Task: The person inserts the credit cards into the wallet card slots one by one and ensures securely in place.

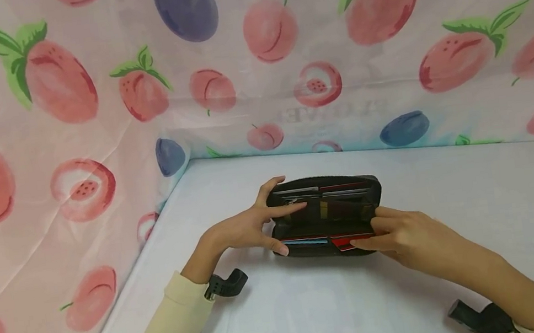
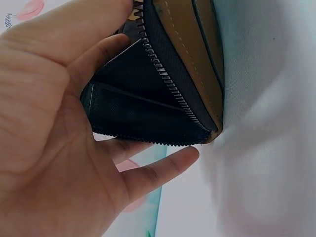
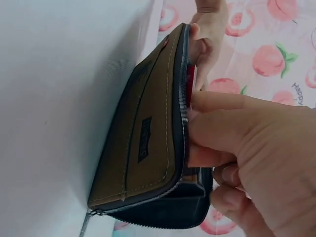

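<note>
A black zip-around wallet point(image 1: 326, 226) stands unzipped on the white surface, its mouth spread toward me. Brown outer panels with stitching show in the wrist views. Cards line its front and back slots, and a red card point(image 1: 342, 243) pokes up at the front right. My left hand point(image 1: 246, 225) spans the wallet's left end: thumb on the front rim, one straight finger inside, others behind the back panel. At the front right edge, my right hand point(image 1: 405, 233) pinches the red card with thumb and fingertip. Its other fingers reach into the right end, partly hidden.
White cloth point(image 1: 304, 306) covers the surface beneath the wallet. Behind and to the left hangs a fruit-print curtain point(image 1: 256, 79). Black wrist mounts, one on the left wrist point(image 1: 226, 284) and one on the right point(image 1: 481, 319), stick out below the forearms.
</note>
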Tool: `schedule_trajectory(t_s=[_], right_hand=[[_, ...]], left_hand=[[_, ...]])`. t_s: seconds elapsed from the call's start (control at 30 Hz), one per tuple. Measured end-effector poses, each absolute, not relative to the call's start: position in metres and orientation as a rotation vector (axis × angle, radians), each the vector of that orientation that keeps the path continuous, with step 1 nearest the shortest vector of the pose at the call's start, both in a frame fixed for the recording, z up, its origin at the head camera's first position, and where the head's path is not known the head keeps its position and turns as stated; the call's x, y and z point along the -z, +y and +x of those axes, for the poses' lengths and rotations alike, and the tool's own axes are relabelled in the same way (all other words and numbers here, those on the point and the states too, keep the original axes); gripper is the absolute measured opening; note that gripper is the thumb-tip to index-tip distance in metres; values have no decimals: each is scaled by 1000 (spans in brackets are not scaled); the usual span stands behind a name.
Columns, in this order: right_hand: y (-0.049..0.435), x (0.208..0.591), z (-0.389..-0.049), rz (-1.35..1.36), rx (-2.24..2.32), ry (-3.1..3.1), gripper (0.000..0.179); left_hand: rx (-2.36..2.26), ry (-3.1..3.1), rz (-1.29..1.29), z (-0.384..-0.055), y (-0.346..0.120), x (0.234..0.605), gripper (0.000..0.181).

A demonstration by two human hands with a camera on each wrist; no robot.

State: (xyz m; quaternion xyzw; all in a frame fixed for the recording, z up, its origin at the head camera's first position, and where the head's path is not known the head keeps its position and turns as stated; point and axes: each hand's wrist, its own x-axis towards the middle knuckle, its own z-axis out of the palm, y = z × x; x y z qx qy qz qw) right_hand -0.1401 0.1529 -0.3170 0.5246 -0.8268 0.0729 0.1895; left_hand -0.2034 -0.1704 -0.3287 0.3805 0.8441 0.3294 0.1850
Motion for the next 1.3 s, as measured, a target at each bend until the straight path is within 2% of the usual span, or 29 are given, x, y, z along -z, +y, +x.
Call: schedule_trajectory(t_s=[0.17, 0.33, 0.57, 0.83, 1.17, 1.3], right_hand=[[148, 316, -135, 1516, 15, -2312, 55], [144, 317, -133, 1509, 136, -2296, 51], [144, 319, -139, 1434, -71, -2410, 47], [143, 333, -150, 1223, -507, -2353, 17], [134, 339, -145, 947, -693, -2487, 41], [129, 345, -149, 935, -643, -2437, 45]], left_hand=[[-932, 2385, 1088, -204, -170, 329, 87], [-925, 2388, 1102, -205, -171, 329, 88], [-924, 2390, 1105, -204, -171, 330, 88], [-913, 2398, 1130, -204, -170, 328, 88], [-889, 2411, 1133, -204, -169, 327, 88], [-894, 2411, 1114, -202, -170, 329, 88]])
